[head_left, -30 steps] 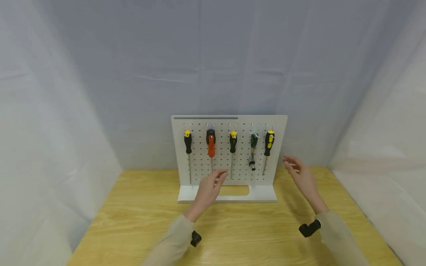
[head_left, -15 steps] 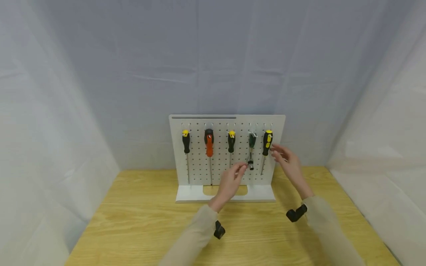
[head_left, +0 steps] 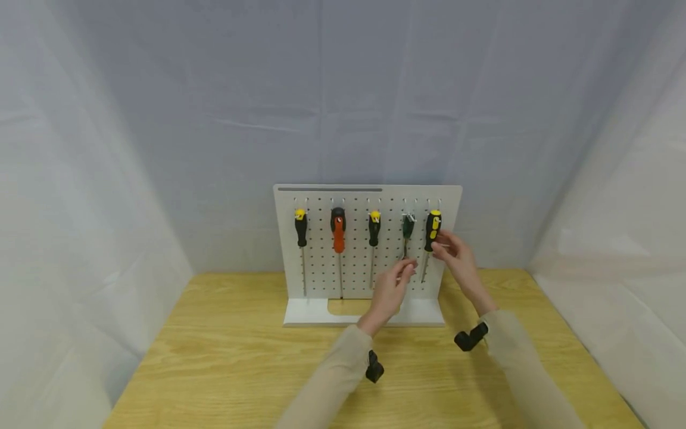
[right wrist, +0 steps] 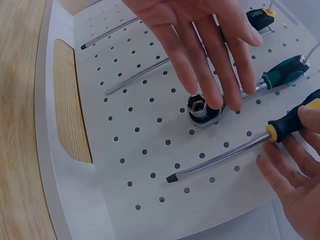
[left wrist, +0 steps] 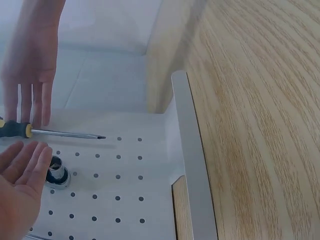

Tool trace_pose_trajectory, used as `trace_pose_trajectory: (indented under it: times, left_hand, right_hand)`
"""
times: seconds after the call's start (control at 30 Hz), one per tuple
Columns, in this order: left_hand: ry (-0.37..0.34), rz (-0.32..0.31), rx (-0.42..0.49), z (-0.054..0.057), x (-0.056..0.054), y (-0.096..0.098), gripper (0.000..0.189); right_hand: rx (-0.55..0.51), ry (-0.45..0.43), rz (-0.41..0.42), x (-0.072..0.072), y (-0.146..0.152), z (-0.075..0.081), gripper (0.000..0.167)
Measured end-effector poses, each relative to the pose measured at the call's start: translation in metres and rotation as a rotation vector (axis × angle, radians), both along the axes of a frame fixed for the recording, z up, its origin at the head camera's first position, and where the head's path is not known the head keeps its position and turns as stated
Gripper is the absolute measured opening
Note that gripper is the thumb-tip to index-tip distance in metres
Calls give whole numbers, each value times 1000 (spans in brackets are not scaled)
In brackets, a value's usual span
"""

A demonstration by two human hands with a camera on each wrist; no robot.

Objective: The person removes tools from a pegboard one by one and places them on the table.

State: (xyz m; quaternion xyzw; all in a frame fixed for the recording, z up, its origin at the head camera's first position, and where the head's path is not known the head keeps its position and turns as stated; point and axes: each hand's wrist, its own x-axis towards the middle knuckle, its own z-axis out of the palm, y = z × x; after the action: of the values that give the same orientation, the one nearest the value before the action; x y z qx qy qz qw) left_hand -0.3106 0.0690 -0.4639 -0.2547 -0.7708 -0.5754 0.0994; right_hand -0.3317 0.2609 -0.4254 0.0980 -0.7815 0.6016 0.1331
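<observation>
A black-and-yellow screwdriver [head_left: 433, 223] hangs at the right end of the white pegboard [head_left: 450, 199], blade down. My right hand [head_left: 461, 265] is at its handle; in the right wrist view the thumb overlaps the handle, with the other fingers extended just below it. To the left hangs a green-handled ratchet [head_left: 409, 227], its socket head [right wrist: 201, 110] facing outward. My left hand [head_left: 390, 295] reaches up to that head, its fingers extended and partly covering the ratchet's shaft in the right wrist view.
Further left hang a black screwdriver with a yellow top [head_left: 374, 232], a red-and-black screwdriver [head_left: 339, 238] and another yellow-topped black one [head_left: 302, 232]. The pegboard's base stands on a wooden table [head_left: 230, 357]. Pale curtains [head_left: 241, 149] enclose the back and sides.
My left hand has moved right and up, from below the red screwdriver to the ratchet's head. My right hand has moved left and up to the black-and-yellow screwdriver's handle.
</observation>
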Motion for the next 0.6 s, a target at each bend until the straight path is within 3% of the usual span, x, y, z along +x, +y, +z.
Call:
trace_pose_trajectory:
  times: [0.2, 0.4, 0.6]
  left_hand:
    - [9, 10, -26, 1, 0, 7, 39]
    - [12, 7, -27, -4, 0, 15, 38]
    - [6, 3, -37, -7, 4, 22, 37]
  right_hand:
    - [5, -22, 24, -2, 2, -1, 55]
    - [6, -53, 41, 10, -2, 13, 53]
    - [-15, -54, 39, 3, 2, 2, 58]
